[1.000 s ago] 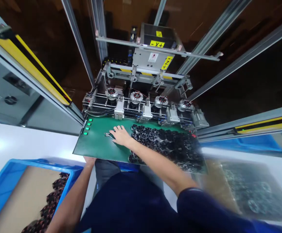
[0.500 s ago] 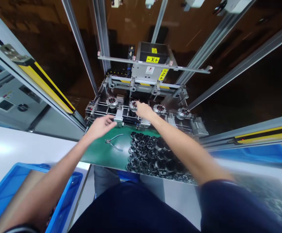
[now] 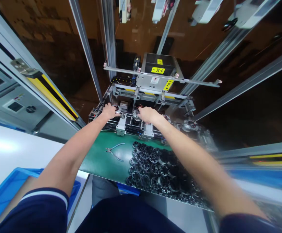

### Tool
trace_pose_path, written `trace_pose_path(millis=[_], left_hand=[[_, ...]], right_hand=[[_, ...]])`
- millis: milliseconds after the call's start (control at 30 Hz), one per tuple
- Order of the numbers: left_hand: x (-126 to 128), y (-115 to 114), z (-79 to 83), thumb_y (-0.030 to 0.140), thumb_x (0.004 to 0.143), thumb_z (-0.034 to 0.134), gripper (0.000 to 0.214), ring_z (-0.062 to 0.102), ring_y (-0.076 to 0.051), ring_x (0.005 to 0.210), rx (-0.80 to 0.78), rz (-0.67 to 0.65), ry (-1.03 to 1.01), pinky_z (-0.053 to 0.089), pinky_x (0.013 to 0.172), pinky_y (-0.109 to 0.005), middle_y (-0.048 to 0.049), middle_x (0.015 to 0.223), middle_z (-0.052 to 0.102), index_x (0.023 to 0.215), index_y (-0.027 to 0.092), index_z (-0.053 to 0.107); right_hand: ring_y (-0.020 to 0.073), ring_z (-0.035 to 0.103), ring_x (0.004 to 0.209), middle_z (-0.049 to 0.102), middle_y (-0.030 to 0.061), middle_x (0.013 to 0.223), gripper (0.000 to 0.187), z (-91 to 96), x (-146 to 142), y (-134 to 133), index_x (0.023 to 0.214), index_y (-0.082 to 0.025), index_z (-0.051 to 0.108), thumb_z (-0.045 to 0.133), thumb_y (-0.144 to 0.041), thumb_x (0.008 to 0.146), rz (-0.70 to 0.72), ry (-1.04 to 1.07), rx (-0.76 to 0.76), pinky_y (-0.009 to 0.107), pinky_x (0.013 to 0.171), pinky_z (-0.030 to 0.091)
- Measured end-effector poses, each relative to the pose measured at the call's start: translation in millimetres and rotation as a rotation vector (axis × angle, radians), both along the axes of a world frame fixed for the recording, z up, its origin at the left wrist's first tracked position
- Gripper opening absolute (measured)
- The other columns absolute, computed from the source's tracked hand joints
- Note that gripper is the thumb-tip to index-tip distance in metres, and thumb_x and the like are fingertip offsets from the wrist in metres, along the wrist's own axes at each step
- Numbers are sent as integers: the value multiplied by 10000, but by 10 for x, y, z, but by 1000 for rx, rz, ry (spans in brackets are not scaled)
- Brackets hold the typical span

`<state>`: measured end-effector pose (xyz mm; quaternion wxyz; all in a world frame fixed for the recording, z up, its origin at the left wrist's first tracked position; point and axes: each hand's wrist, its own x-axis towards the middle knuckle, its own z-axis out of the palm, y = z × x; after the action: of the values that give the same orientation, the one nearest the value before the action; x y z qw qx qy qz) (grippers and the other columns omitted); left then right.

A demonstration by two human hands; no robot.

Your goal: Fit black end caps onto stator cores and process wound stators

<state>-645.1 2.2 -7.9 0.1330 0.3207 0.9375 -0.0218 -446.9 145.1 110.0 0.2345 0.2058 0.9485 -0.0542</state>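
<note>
My left hand (image 3: 109, 111) reaches to the leftmost station of the machine. Its fingers curl around the rim of a round metal part (image 3: 118, 109) with a dark centre, which looks like a motor stator in its seat. At the second station, my right hand (image 3: 147, 114) has its thumb and fingers closed on the edge of a similar round part (image 3: 136, 114); thin reddish wires show just above it. My right hand and forearm partly cover the third round part (image 3: 166, 118). A fourth round part (image 3: 189, 125) sits further right, blurred.
Diagonal cutters (image 3: 114, 151) lie on the green mat (image 3: 99, 161). Beside them stand rows of black ring-shaped parts (image 3: 144, 165). A slim metal bar (image 3: 162, 76) crosses above the stations, with aluminium posts (image 3: 86, 48) around. A blue bin (image 3: 12, 184) is at lower left.
My left hand has moved forward from above the mat's edge onto the leftmost round part. My right hand stays at the second station, now lower on the part's edge. The camera view has shifted.
</note>
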Motion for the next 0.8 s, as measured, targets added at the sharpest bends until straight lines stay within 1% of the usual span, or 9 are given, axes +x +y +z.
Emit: trace_pose_path(millis=[67, 133, 200, 267, 367, 433, 533, 667, 800], left_hand=[[-21, 40, 6, 596, 1108, 810, 595, 596, -402, 1608, -34, -28, -9, 518, 1347, -655, -197, 1744, 614, 1526, 176, 753], [-31, 70, 65, 561, 1108, 826, 572, 599, -404, 1617, -56, -56, -10, 530, 1345, -662, -197, 1743, 622, 1521, 172, 757], [-37, 73, 202, 537, 1102, 842, 567, 600, -406, 1622, -55, -81, 7, 542, 1340, -667, -195, 1756, 613, 1524, 169, 753], [-37, 18, 405, 542, 1115, 824, 573, 585, -407, 1638, -19, -110, 47, 543, 1344, -669, -190, 1797, 572, 1545, 174, 738], [44, -260, 697, 551, 1172, 729, 555, 572, -395, 1648, 72, -164, 113, 531, 1355, -660, -187, 1824, 536, 1582, 177, 708], [212, -600, 752, 540, 1200, 676, 511, 611, -366, 1603, 100, -203, 117, 541, 1343, -632, -183, 1762, 593, 1545, 167, 724], [659, -1259, 504, 555, 1185, 664, 454, 713, -348, 1460, 48, -206, 51, 606, 1248, -548, -176, 1559, 728, 1349, 163, 825], [1404, -2070, -185, 563, 1063, 738, 367, 826, -405, 1196, -20, -18, -12, 675, 992, -453, -175, 1283, 816, 1145, 255, 919], [1946, -2493, -652, 513, 1079, 672, 356, 843, -408, 1140, 32, 158, -47, 686, 933, -462, -192, 1256, 828, 1154, 248, 899]], right_hand=[[308, 792, 1320, 790, 226, 1463, 479, 185, 360, -171, 1667, -145, 597, 493, -401, 1275, 69, 109, 81, 414, 1060, 616], [326, 826, 1233, 839, 221, 1344, 498, 354, 806, -383, 1686, -174, 564, 364, -409, 1295, 127, 177, 142, 356, 897, 534], [279, 836, 942, 861, 156, 1105, 424, 496, 1264, -588, 1527, -199, 666, 379, -395, 1285, 208, 280, 275, 324, 680, 346], [221, 746, 706, 798, 78, 880, 288, 606, 1664, -743, 1333, -216, 724, 469, -320, 1248, 331, 468, 430, 349, 610, 178], [174, 604, 569, 675, 10, 730, 186, 722, 2087, -870, 1193, -224, 717, 533, -201, 1189, 453, 763, 563, 353, 591, 156], [157, 550, 545, 626, -15, 705, 174, 788, 2262, -914, 1171, -222, 703, 544, -152, 1165, 490, 849, 558, 335, 578, 206], [139, 512, 538, 571, -39, 690, 163, 875, 2428, -982, 1142, -218, 679, 550, -119, 1146, 547, 877, 469, 305, 556, 255], [130, 393, 506, 500, -59, 659, 201, 923, 2575, -1127, 1061, -226, 626, 494, -199, 1210, 591, 927, 357, 301, 521, 223], [127, 376, 501, 562, -67, 687, 213, 877, 2693, -1261, 1119, -220, 621, 463, -243, 1260, 612, 956, 255, 324, 524, 234]])
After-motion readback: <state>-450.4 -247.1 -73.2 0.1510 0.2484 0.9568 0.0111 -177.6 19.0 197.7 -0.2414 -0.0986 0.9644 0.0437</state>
